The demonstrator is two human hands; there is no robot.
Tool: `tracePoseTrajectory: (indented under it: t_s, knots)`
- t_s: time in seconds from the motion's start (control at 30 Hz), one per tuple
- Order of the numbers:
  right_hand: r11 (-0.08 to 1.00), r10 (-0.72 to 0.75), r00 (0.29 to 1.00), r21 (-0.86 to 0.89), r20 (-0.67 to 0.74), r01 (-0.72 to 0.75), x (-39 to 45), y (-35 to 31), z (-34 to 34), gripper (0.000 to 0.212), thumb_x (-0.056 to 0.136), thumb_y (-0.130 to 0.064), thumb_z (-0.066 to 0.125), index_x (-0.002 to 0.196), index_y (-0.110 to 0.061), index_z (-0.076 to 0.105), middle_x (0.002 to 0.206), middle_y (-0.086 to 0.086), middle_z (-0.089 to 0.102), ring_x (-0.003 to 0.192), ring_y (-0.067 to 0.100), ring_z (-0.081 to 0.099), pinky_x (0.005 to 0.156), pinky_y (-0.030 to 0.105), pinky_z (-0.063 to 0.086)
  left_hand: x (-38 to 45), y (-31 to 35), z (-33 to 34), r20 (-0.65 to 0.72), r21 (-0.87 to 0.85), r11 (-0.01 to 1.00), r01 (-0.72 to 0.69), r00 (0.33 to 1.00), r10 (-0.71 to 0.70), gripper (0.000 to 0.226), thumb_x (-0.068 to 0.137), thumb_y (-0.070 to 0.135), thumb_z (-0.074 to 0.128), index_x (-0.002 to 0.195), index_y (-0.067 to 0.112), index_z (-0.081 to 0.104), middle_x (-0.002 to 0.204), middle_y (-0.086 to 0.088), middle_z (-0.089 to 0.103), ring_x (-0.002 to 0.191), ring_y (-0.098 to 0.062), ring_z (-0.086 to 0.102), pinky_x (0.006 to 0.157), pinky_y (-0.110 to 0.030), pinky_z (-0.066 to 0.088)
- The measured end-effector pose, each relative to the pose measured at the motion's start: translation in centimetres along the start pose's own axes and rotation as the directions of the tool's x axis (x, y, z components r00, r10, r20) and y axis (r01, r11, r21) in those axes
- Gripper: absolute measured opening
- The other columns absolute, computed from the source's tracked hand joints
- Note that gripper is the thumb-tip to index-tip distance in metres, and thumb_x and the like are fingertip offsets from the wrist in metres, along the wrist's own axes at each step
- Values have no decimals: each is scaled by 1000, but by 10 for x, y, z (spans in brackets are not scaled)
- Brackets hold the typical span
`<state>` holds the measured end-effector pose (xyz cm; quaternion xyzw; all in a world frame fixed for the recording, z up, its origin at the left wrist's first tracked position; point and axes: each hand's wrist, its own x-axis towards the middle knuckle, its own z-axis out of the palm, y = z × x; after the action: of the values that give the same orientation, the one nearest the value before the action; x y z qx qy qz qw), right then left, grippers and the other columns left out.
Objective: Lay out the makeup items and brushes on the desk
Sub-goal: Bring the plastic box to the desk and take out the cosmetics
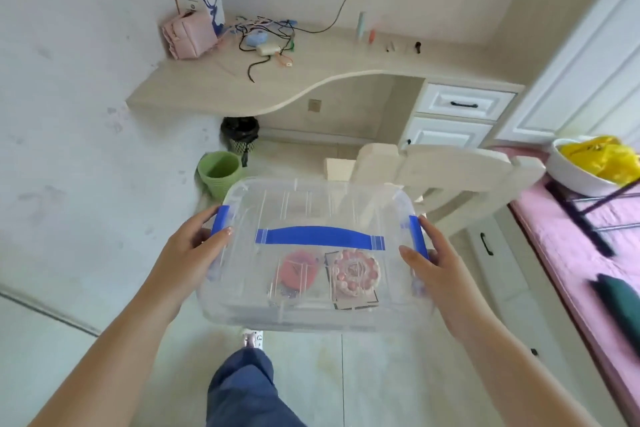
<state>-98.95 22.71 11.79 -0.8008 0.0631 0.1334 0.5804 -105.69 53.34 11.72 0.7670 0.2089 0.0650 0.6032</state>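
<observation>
A clear plastic storage box with blue clips [311, 253] is held above the floor, gripped at its ends by the left hand [194, 250] and right hand [436, 263]. Carrying appears to be under way; next, it should be set on the pale curved worktop [277, 80], well ahead.

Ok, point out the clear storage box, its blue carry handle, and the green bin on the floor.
clear storage box [311, 308], head view, on its near wall.
blue carry handle [320, 236], head view, middle of the strap on the lid.
green bin [219, 173], head view, on its rim.
</observation>
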Motion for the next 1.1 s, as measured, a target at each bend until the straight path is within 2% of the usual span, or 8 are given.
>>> tracePoseTrajectory:
  t_s: [0.17,0.37,0.43,0.53,0.57,0.67,0.9,1.1]
  knots:
    - [997,78,990,29,-116,-75,-69,54,-70,50,88,-27,61,130,-50,43,104,26,62,76,32,60,70,46,52,-49,-1,59,157,43,999,8,988,-14,38,92,22,55,127,37,53,83,-9,55,71,-17,50,68,-33,46]
    - [984,170,931,109,-324,-142,-122,102,-141,50,87,-28,62,128,-51,43,102,22,66,86,44,65,78,57,54,-67,11,144,383,74,996,-46,924,15,44,83,31,64,125,38,53,84,-3,59,75,-16,54,71,-28,44]
    - [977,198,905,151,-376,-151,-134,114,-165,50,88,-26,61,129,-49,43,98,15,69,83,37,69,75,53,57,-68,18,180,445,82,994,-72,895,28,41,86,29,63,124,38,52,81,1,58,72,-13,54,69,-25,44]
    - [964,232,863,222,-450,-143,-140,128,-200,47,90,-21,61,128,-44,46,94,9,71,72,23,71,60,33,56,-68,33,230,513,80,992,-101,857,45,35,91,20,57,119,40,52,73,5,53,59,-2,51,59,-17,41]
    - [960,241,846,245,-476,-136,-141,133,-214,47,89,-21,61,128,-44,47,94,9,71,72,23,70,59,33,56,-66,38,251,541,82,990,-112,839,50,34,91,19,57,117,40,52,73,5,54,57,-1,52,58,-16,41]
    - [955,255,803,269,-539,-123,-135,142,-248,46,88,-21,62,123,-49,50,97,14,70,81,32,70,72,50,58,-58,52,302,604,72,988,-135,794,64,31,91,20,57,114,41,52,77,4,57,66,-8,55,59,-17,41]
    - [939,305,694,328,-652,-105,-95,145,-346,48,90,-18,60,129,-42,46,97,4,71,68,15,68,53,25,51,-18,95,444,727,49,978,-204,678,105,39,82,34,64,117,42,51,83,1,60,73,-13,57,66,-24,44]
    - [947,307,616,298,-726,-121,-58,139,-431,53,89,-19,61,134,-40,41,101,8,68,79,24,68,62,35,55,5,137,549,792,35,961,-275,594,142,34,91,26,57,120,40,49,86,-2,63,77,-16,59,67,-23,45]
